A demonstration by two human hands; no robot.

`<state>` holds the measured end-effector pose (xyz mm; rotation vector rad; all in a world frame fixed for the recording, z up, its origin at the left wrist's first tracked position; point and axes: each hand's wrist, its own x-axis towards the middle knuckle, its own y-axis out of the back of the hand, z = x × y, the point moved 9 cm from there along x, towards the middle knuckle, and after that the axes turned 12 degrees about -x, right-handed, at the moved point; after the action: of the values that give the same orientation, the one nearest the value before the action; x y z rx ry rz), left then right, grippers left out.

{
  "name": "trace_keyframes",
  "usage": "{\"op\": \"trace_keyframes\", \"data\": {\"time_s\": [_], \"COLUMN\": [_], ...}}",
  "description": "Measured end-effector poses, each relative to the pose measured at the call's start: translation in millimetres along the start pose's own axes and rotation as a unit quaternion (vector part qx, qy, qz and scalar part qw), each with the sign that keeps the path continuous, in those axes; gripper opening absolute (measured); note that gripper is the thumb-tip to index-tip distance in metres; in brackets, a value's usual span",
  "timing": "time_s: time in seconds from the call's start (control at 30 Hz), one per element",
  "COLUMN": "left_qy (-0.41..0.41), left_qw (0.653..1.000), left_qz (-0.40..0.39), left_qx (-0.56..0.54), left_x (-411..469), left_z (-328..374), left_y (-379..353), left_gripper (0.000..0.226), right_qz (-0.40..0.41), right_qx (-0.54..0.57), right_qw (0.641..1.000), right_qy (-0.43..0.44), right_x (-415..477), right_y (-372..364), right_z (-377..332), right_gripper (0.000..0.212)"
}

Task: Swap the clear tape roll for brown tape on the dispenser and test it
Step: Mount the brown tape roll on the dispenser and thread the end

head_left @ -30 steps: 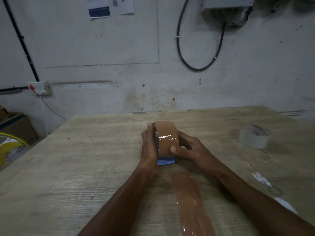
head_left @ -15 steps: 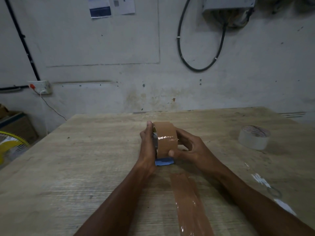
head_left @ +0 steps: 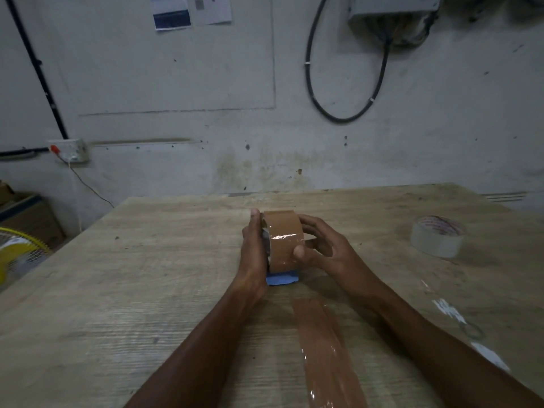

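Note:
A brown tape roll (head_left: 285, 240) stands on edge in the blue dispenser (head_left: 282, 279) at the middle of the wooden table (head_left: 147, 275). My left hand (head_left: 253, 254) clasps the roll's left side, thumb up along its edge. My right hand (head_left: 323, 248) holds the right side, with the thumb on the tape face and the fingers curled behind. A strip of brown tape (head_left: 326, 354) lies stuck to the table, running from near the dispenser toward me. The clear tape roll (head_left: 437, 236) lies flat at the right, away from both hands.
White scraps and a patch of clear tape (head_left: 459, 322) lie on the table's near right. A yellow fan (head_left: 14, 254) and cardboard boxes (head_left: 26, 213) stand off the left edge. A wall with a socket (head_left: 69, 150) and hanging cable (head_left: 344, 113) is behind.
Both hands and the dispenser have shifted slightly away from me along the table. The grip on the brown roll looks unchanged.

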<state>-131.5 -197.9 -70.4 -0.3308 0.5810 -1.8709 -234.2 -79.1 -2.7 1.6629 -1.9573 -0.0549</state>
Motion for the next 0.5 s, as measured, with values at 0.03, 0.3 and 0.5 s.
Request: {"op": "trace_keyframes", "data": {"time_s": [0.03, 0.3, 0.5], "left_qy": [-0.001, -0.010, 0.041], "left_qw": [1.000, 1.000, 0.999], "left_qz": [0.007, 0.001, -0.018], "left_qx": [0.007, 0.005, -0.013], "left_x": [0, -5, -7], "left_z": [-1, 6, -2], "left_y": [1, -3, -5], "left_gripper": [0.110, 0.083, 0.119], "right_qz": [0.005, 0.009, 0.023], "right_qx": [0.004, 0.054, 0.023], "right_qw": [1.000, 0.998, 0.999], "right_qy": [-0.008, 0.003, 0.010], "right_x": [0, 1, 1], "right_y": [0, -5, -6], "right_z": [1, -1, 3], "right_gripper": [0.061, 0.024, 0.021]}}
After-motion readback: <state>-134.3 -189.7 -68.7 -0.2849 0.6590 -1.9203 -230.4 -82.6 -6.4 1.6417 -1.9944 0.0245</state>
